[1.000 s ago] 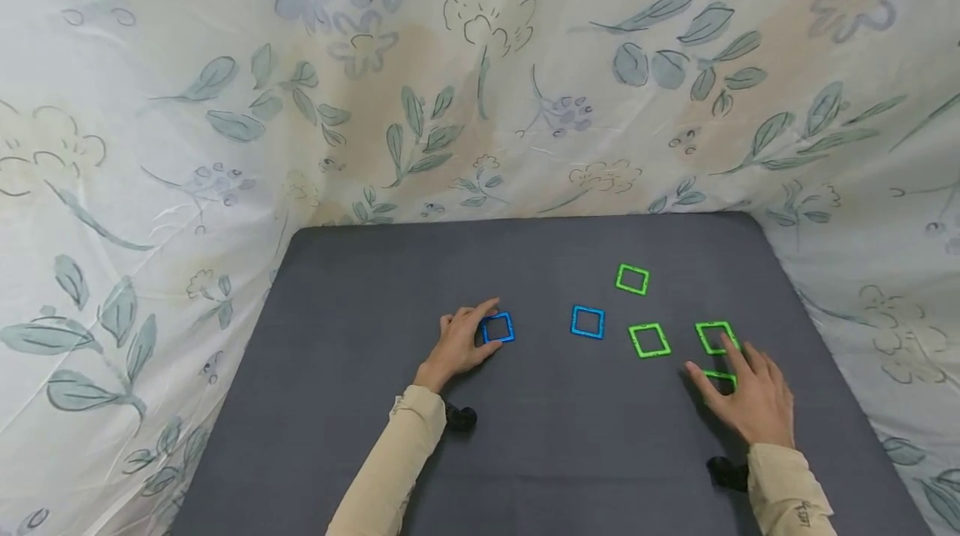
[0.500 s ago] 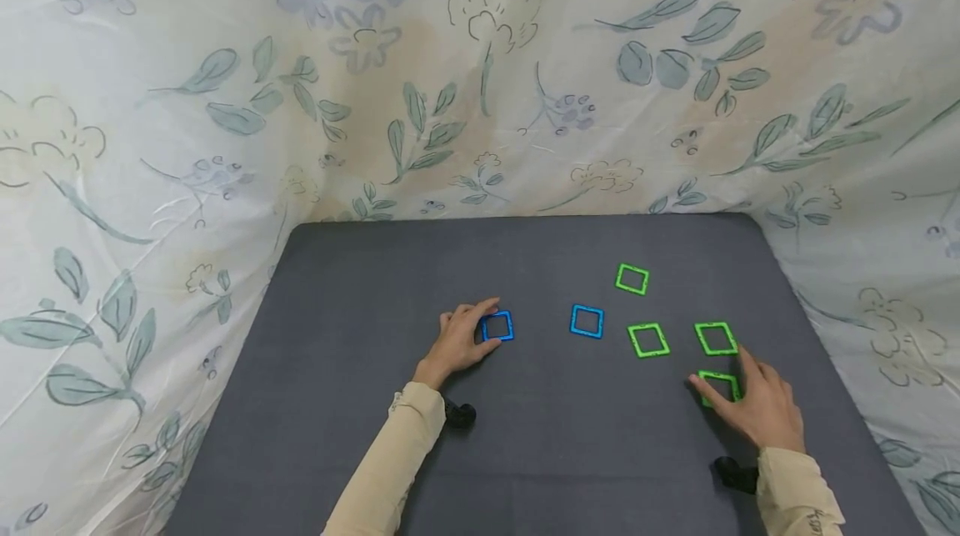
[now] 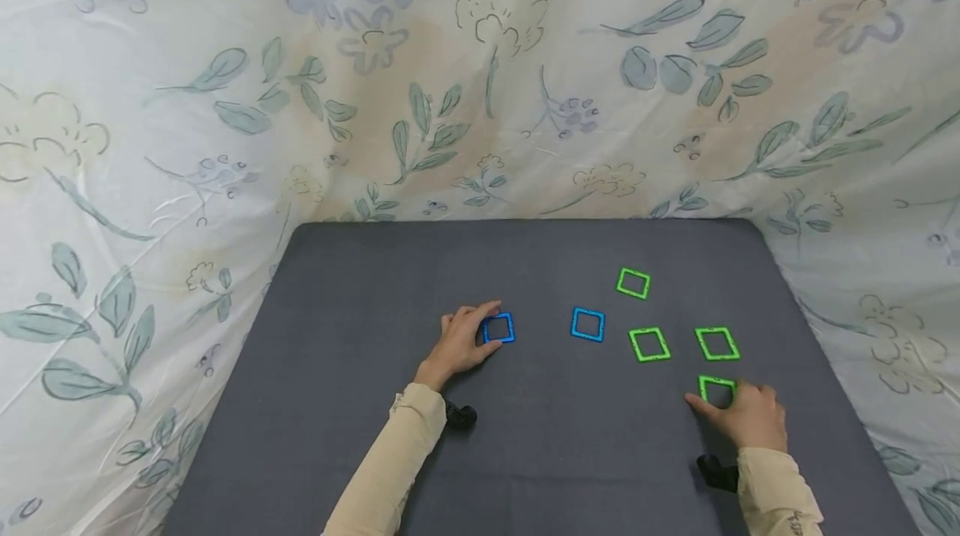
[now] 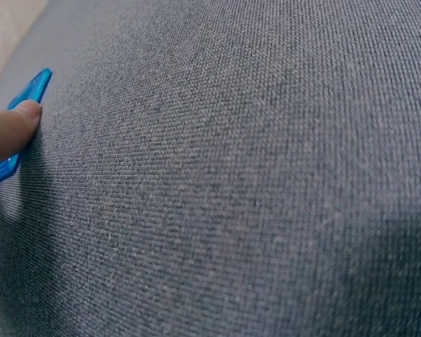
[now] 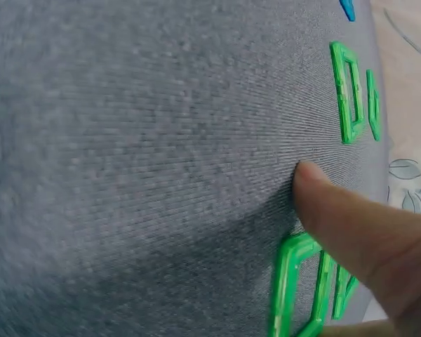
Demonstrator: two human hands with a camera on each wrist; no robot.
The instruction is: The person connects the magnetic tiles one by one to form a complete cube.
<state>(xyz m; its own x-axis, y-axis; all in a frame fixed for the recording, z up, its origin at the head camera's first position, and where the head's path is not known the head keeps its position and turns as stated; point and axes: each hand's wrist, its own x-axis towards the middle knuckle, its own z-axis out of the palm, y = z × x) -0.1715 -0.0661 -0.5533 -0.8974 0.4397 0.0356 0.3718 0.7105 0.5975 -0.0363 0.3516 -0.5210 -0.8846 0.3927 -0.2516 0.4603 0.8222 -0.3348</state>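
Observation:
My left hand (image 3: 457, 344) holds a blue square magnetic tile (image 3: 512, 326), an open frame, with the index finger at its far edge and the thumb at its near edge. In the left wrist view the thumb lies over the blue tile (image 4: 39, 86). My right hand (image 3: 753, 417) is over the nearest green square magnetic tile (image 3: 716, 378), covering its right and lower parts. Its thumb stretches left past this tile, and in the right wrist view the thumb tip is apart from the green frame (image 5: 286, 281).
A second blue tile (image 3: 587, 338) lies mid-table. Around it and to the right are more green tiles: one at the back (image 3: 633, 295), one in the middle (image 3: 649, 358), one at right (image 3: 717, 357). A grey cloth (image 3: 360, 286) covers the table; floral fabric (image 3: 420, 61) hangs behind.
My right hand has drawn back from the upper right green tile towards the nearest one, its fingers now more bent. The left hand has stayed in place with the blue magnetic tile.

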